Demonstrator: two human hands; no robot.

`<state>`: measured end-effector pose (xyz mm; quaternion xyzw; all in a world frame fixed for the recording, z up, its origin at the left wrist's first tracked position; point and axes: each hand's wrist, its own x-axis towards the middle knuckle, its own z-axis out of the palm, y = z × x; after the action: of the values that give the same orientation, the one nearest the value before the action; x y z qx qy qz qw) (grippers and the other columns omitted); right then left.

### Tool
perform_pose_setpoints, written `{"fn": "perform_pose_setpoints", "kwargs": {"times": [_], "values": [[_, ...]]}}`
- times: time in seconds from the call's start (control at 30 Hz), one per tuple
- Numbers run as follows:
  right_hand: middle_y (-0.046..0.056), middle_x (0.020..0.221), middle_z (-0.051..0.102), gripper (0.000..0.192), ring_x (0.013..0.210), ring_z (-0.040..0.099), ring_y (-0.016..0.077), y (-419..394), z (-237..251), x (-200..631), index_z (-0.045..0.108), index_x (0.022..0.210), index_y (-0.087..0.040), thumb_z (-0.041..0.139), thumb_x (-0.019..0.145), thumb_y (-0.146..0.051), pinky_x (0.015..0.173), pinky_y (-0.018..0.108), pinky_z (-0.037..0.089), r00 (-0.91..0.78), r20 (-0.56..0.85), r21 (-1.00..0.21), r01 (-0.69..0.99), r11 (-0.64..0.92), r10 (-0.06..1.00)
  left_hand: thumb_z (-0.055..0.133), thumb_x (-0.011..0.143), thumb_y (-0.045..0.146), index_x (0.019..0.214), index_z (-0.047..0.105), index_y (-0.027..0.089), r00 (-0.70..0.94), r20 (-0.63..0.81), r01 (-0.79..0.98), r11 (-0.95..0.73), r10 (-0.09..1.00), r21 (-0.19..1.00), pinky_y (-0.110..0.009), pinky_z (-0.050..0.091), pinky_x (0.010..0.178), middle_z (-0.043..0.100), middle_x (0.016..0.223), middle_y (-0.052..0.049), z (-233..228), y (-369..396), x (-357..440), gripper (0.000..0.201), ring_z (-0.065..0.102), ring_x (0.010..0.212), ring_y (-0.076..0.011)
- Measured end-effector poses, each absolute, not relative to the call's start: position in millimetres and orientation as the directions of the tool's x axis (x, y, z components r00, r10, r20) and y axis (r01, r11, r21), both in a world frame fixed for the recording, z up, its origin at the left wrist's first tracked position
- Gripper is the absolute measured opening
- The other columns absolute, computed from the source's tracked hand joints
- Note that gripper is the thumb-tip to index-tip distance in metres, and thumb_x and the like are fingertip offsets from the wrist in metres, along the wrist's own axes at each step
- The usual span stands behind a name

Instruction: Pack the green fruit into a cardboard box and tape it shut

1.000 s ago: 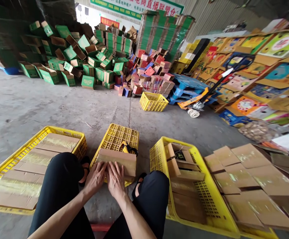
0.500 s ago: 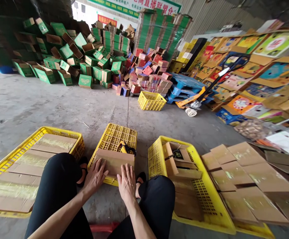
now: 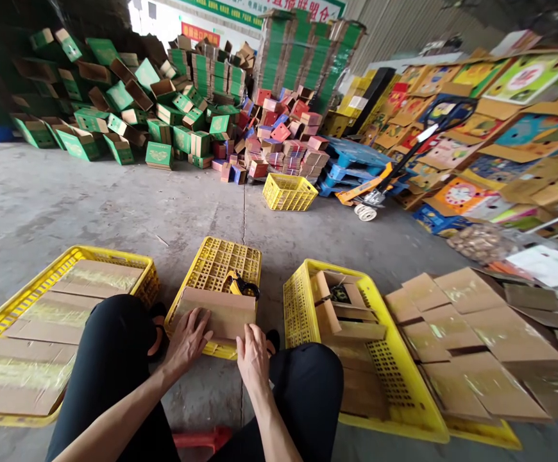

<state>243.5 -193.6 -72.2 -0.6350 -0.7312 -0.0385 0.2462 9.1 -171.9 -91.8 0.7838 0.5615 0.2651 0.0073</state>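
Observation:
A flat brown cardboard piece lies on an upturned yellow crate between my knees. My left hand rests palm down on its near left part, fingers spread. My right hand presses on its near right edge. A yellow and black tape dispenser sits on the crate just behind the cardboard.
A yellow crate on my left holds flat taped cardboard. Another yellow crate on my right holds folded cardboard, with more brown sheets beside it. Farther off are piled green boxes, a small yellow basket and a pallet jack.
My right hand slid from the middle of the cardboard to its near right edge. My left hand stayed on the left part. The view shifted slightly.

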Motion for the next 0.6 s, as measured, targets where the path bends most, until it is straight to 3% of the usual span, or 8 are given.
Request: {"fn": "perform_pose_setpoints", "kwargs": {"times": [0.23,0.6], "values": [[0.020,0.132,0.065,0.051,0.120,0.065,0.0277,-190.0,-78.5,248.9,0.063,0.138,-0.011,0.031,0.112,-0.042,0.101,0.040,0.058,-0.036,0.451,-0.294,0.938,0.186,0.892,0.044,0.107,0.048,0.154,0.052,0.031,0.239,0.371,0.873,-0.366,0.897,0.323,-0.052,0.047,0.112,0.059,0.146,-0.013,-90.2,-171.0,21.9,0.051,0.054,0.134,-0.0344],[0.022,0.146,0.059,0.057,0.134,0.058,0.0315,-159.6,-72.3,229.9,0.058,0.147,-0.010,0.028,0.112,-0.043,0.110,0.045,0.051,-0.062,0.382,-0.214,0.965,0.153,0.922,0.045,0.107,0.050,0.152,0.056,0.030,0.227,0.372,0.880,-0.353,0.900,0.319,-0.054,0.043,0.113,0.060,0.145,-0.014,-86.8,-167.7,23.7,0.050,0.055,0.130,-0.0358]]}}
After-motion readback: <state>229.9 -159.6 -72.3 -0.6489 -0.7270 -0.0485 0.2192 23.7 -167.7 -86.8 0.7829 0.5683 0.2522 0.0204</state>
